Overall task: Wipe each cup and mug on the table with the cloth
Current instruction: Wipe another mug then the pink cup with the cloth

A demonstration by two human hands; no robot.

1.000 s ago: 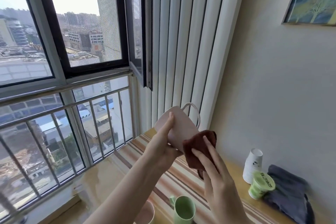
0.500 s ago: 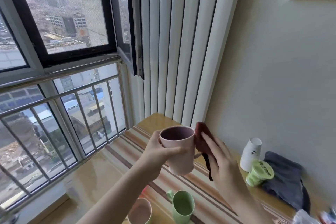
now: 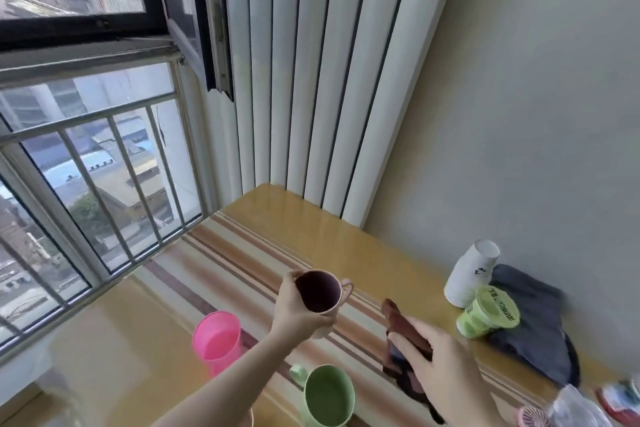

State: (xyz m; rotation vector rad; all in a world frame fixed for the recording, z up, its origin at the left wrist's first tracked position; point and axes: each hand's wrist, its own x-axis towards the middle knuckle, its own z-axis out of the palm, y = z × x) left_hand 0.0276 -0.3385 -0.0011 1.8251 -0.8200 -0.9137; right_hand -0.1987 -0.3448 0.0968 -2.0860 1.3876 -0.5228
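**Pale pink mug held upright, cloth drawn aside**

The left hand [image 3: 294, 308] grasps the pale pink mug [image 3: 320, 295] by its wall, mouth up, handle at three o'clock, above the striped table [image 3: 242, 253]. At four o'clock of it the right hand [image 3: 440, 374] clutches the crumpled dark red cloth [image 3: 403, 333], apart from the mug. Wiping of this mug looks finished or paused; next it probably needs setting down and another taken. Smooth, hard-looking candidates wait: a bright pink tumbler [image 3: 218, 340] at seven o'clock, a green mug [image 3: 329, 395] at six, paper cups [image 3: 471, 274] at three.
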